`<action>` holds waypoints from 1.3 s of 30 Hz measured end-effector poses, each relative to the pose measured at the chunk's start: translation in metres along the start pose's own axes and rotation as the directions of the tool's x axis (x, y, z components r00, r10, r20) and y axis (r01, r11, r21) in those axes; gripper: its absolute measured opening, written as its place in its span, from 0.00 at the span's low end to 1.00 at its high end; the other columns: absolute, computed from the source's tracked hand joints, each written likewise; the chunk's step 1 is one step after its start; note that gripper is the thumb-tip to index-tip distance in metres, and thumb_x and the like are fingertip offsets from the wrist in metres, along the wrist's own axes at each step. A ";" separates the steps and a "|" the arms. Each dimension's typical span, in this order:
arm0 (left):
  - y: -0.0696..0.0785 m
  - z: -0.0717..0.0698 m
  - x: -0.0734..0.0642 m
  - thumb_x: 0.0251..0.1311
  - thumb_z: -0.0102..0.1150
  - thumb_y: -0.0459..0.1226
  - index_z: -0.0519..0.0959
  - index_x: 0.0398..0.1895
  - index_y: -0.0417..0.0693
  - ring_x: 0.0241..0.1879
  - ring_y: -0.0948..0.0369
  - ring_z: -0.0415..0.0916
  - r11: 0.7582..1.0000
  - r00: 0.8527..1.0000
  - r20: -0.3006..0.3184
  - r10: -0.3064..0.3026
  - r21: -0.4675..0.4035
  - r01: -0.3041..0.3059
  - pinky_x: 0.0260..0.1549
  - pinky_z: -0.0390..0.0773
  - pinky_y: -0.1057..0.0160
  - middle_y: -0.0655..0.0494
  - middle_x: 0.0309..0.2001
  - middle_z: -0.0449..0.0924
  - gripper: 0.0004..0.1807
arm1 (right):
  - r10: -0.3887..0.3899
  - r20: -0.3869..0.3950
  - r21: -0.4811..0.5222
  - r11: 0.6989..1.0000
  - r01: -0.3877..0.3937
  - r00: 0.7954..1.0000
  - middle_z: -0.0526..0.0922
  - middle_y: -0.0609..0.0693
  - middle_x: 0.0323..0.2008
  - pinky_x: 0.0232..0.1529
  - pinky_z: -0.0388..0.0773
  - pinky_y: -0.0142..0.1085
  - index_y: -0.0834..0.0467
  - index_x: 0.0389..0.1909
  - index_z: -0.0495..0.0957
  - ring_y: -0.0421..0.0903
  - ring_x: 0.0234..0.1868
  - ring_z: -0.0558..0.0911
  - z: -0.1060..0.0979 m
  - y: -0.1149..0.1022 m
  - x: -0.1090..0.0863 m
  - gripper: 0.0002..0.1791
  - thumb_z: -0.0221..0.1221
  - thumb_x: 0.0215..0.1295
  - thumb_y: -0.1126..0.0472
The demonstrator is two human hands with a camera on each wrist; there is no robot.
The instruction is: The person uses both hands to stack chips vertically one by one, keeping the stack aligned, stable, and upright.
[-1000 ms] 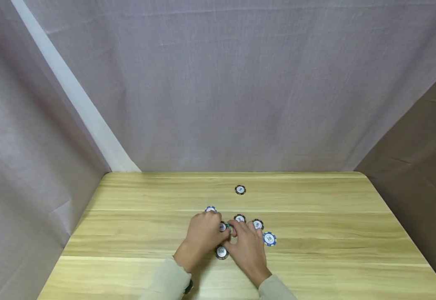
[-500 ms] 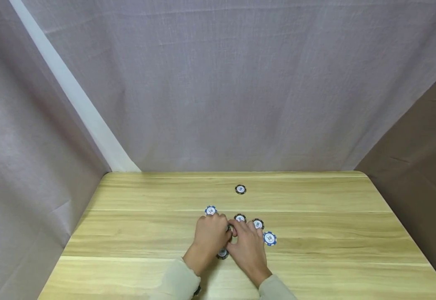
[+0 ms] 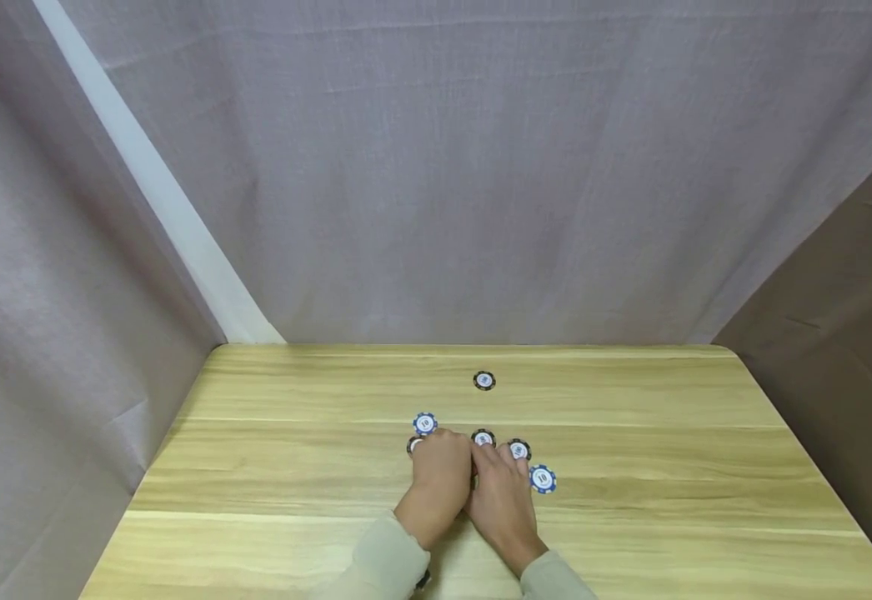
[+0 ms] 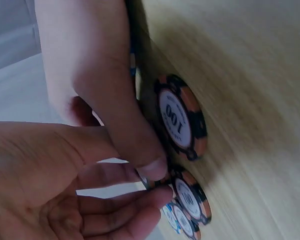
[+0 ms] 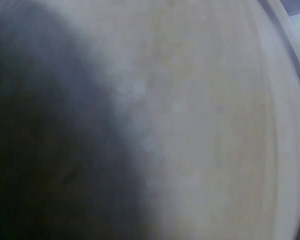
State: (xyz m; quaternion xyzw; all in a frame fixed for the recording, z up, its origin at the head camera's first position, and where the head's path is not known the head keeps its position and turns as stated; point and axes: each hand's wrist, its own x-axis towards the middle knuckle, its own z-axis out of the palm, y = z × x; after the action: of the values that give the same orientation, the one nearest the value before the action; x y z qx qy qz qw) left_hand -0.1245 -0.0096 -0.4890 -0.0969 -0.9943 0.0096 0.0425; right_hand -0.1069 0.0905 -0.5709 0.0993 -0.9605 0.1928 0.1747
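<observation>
Both hands meet near the middle of the chip group in the head view. My left hand (image 3: pixel 442 479) has curled fingers, its knuckles against the right hand. My right hand (image 3: pixel 499 500) is arched, fingertips beside a black poker chip (image 3: pixel 483 438) and overlapping another black chip (image 3: pixel 519 451). In the left wrist view, the right thumb (image 4: pixel 151 169) and left fingertips (image 4: pixel 162 196) close on a dark chip edge (image 4: pixel 162 183); most of what they hold is hidden. Flat below lies a black-and-orange 100 chip (image 4: pixel 177 117). Another black chip (image 3: pixel 414 446) peeks out left of my left hand.
A blue 10 chip (image 3: pixel 425 423) lies beyond the left hand, and a second blue chip (image 3: pixel 543 478) right of the right hand. One black chip (image 3: pixel 484 381) sits farther back on the wooden table (image 3: pixel 293 467). Grey curtains (image 3: pixel 436 167) stand behind. The right wrist view is mostly blurred.
My left hand has moved right until it presses against the right hand, uncovering the blue chip and a black chip at its left. The near 100 chip is now hidden. The right hand barely moves.
</observation>
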 end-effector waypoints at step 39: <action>-0.088 0.006 -0.004 0.57 0.74 0.30 0.89 0.39 0.46 0.37 0.53 0.82 0.922 0.998 -0.005 0.061 -0.383 -0.058 0.30 0.84 0.51 0.50 0.35 0.82 0.08 | 0.085 0.038 0.079 0.993 -0.088 0.996 0.68 0.33 0.26 0.39 0.57 0.38 0.45 0.53 0.85 0.39 0.33 0.64 0.000 -0.001 0.003 0.28 0.73 0.56 0.34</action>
State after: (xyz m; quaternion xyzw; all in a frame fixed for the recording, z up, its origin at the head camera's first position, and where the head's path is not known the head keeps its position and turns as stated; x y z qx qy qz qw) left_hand -0.1380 -0.0971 -0.4926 -0.1334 -0.9738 -0.1834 0.0192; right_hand -0.1092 0.0892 -0.5693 0.0676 -0.9582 0.2368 0.1455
